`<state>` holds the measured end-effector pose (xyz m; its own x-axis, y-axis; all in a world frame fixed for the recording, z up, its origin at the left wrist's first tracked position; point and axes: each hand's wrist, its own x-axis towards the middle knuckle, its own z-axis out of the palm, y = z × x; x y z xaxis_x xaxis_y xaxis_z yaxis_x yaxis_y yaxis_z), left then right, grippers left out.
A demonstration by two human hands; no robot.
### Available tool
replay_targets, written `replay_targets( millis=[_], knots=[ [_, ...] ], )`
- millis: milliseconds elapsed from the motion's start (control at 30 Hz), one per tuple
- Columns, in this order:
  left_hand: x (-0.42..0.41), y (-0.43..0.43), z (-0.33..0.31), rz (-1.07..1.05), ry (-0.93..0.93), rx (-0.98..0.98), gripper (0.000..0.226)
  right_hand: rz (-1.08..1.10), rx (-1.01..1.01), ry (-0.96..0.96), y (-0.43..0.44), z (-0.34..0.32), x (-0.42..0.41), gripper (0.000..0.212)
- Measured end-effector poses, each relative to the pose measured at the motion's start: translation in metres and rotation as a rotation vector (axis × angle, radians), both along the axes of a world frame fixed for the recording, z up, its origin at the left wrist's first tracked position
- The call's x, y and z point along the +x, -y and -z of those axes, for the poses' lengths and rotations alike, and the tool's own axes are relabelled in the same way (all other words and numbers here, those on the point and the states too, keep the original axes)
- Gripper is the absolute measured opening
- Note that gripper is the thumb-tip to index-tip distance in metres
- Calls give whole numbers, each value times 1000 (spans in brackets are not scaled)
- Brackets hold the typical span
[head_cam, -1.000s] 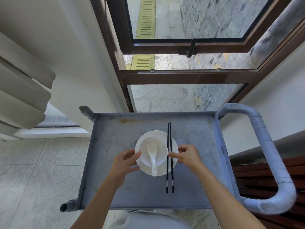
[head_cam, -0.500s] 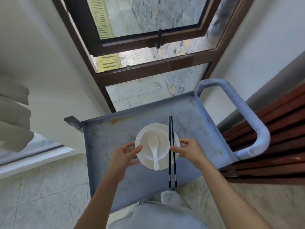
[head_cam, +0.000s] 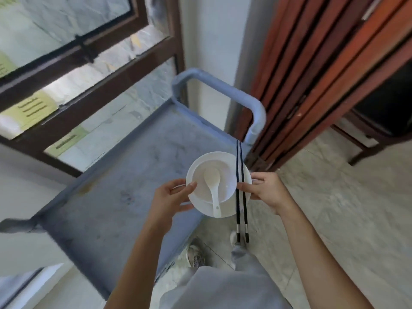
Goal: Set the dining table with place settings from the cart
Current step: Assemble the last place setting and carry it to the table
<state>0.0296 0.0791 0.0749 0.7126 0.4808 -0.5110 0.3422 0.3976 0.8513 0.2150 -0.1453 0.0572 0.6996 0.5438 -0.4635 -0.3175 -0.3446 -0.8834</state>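
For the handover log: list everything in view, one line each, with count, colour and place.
plate: 1, white, held over the cart's near right edge
bowl: 1, white, on the plate
soup spoon: 1, white, in the bowl, handle over the rim
chopsticks: 2, black with silver bands, across the plate's right side
cart: 1, blue-grey, left of centre
cart handle: 1, blue-grey, far end
window frame: 1, dark brown, upper left
wooden panels: several, red-brown, upper right
floor tiles: pale, right
trousers: grey, bottom
left hand: 1, grips the plate's left rim
right hand: 1, grips the right rim, thumb on the chopsticks
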Motion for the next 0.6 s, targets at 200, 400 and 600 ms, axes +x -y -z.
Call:
replay_targets(
  millis=[200, 400, 600],
  knots=[
    [77, 69, -13, 220, 0, 46, 31, 229, 30, 5, 104, -7, 21, 73],
    [158, 175, -26, 414, 6, 75, 12, 408, 36, 22, 228, -15, 50, 49],
    [232, 300, -36, 562, 20, 80, 16, 565, 38, 24, 360, -27, 79, 31]
  ],
)
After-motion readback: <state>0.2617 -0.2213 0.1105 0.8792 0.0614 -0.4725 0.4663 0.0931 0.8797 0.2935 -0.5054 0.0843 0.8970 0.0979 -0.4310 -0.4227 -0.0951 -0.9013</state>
